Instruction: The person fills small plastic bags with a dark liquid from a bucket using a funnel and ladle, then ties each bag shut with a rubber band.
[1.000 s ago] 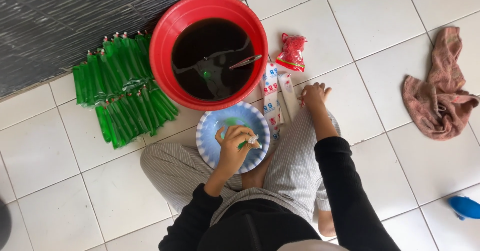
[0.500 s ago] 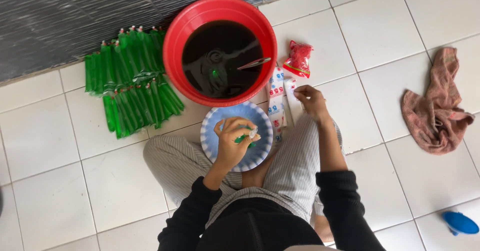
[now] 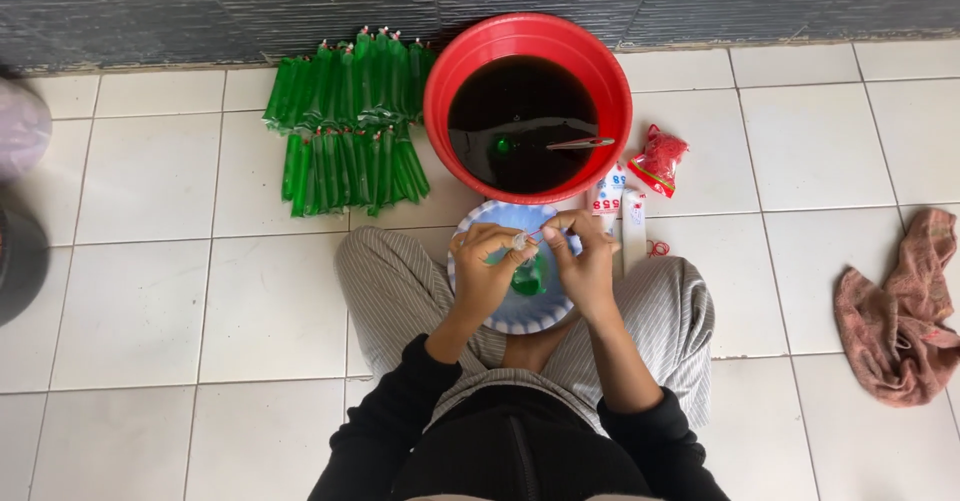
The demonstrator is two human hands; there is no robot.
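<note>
I sit cross-legged on a white tiled floor. My left hand [image 3: 487, 269] grips the twisted top of a small green liquid-filled plastic bag [image 3: 529, 273] over a blue-rimmed plate [image 3: 520, 316] on my lap. My right hand [image 3: 580, 259] is closed on the same bag top, with a thin red rubber band [image 3: 538, 233] between its fingers. Just beyond the plate stands a red basin [image 3: 527, 41] of dark liquid with a ladle [image 3: 580, 144] lying in it.
Several tied green bags [image 3: 345, 126] lie in rows left of the basin. A red packet of rubber bands [image 3: 658, 159] and white plastic sleeves [image 3: 610, 193] lie right of it. A pinkish cloth [image 3: 900, 316] lies at far right, a dark wall behind.
My right hand has come back from the floor beside the packets to meet my left hand at the bag top. The view has shifted so the basin sits more central.
</note>
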